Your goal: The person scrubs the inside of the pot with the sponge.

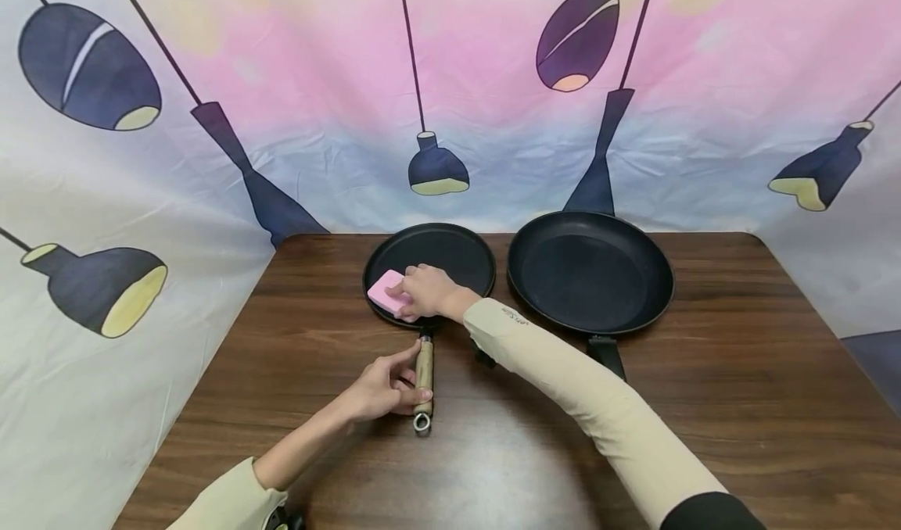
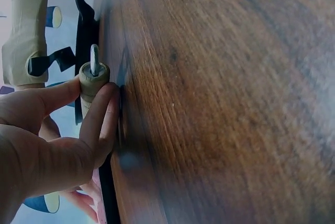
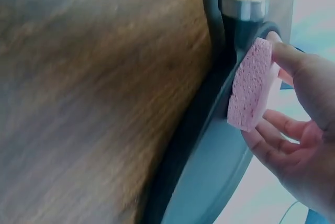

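Soft pink and blue cloth (image 1: 493,37) printed with dark hanging lamps (image 1: 438,166) stands behind a brown wooden table (image 1: 760,374). Two round black pans sit side by side along the table's far edge, with a narrow gap between them. The small pan (image 1: 450,248) is left of the far edge's middle, and its wooden handle (image 1: 424,374) points toward the near edge, ending in a metal ring (image 1: 422,423). The left hand (image 1: 380,385) pinches this handle from its left side, thumb and fingers on opposite faces of the wood; the left wrist view shows the grip close behind the ring. The right hand (image 1: 425,289) holds a pink sponge (image 1: 383,291) between thumb and fingers, at the small pan's near left rim, left of where the handle joins. How firmly the sponge presses on the pan I cannot tell. The large pan (image 1: 590,272) lies nearer the table's far right corner, its black handle (image 1: 607,354) also pointing toward the near edge and partly covered by the cream right sleeve (image 1: 584,381), which slants up from the near right. The left sleeve (image 1: 228,503), cream too, comes in across the near left
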Motion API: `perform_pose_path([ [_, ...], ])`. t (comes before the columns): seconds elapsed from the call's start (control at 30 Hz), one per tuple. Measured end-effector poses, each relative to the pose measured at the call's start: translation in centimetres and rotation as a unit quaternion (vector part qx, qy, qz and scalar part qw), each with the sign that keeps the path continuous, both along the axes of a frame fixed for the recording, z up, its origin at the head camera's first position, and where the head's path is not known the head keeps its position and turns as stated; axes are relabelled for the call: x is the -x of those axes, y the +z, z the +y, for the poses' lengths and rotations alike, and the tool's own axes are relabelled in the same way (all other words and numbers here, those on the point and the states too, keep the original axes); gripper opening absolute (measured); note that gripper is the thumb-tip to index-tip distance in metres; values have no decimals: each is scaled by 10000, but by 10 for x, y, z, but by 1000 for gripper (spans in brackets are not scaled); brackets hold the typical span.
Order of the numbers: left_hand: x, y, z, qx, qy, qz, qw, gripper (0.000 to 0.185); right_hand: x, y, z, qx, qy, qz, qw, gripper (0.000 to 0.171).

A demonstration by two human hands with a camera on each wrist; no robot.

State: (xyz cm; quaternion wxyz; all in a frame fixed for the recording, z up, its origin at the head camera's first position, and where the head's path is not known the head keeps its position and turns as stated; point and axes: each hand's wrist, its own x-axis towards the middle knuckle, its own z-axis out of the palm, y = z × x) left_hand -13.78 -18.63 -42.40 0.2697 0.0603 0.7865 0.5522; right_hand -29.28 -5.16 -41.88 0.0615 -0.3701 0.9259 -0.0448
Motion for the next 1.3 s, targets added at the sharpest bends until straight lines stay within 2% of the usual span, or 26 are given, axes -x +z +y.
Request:
perform_pose_path([
  [0.17, 7, 2, 1, -2, -33, -3, 10000, 90, 9, 12, 18, -147, 356, -576, 9976, 52],
  [0.33, 11, 3, 3, 110, -48, 23, 9999, 89, 20, 21, 53, -197, 674, -1306, 9889, 57],
  [0.43, 13, 3, 4, 173, -34, 27, 9998, 90, 28, 23, 77, -20, 572, -1669, 9843, 58],
  [0.53, 15, 2, 5, 201, -73, 45, 9998, 90, 34, 21, 93, 247, 415, -1837, 9818, 58],
  [0.6, 16, 2, 6, 194, -114, 43, 9997, 90, 35, 18, 98, 375, 408, -1847, 9812, 56],
  [0.83, 10, -1, 3, 123, -108, -26, 9999, 90, 24, 6, 85, 387, 963, -1623, 9813, 49],
  [1.03, 6, 0, -1, 51, -86, 14, 9999, 92, 13, 4, 63, 328, 825, -1329, 9872, 47],
  [1.17, 5, 0, -2, -24, -172, 89, 9998, 93, 4, 3, 44, 117, 716, -921, 9931, 46],
  [1.3, 3, 1, -2, -91, -260, 137, 9995, 93, 0, 5, 24, -299, 651, -222, 9972, 44],
])
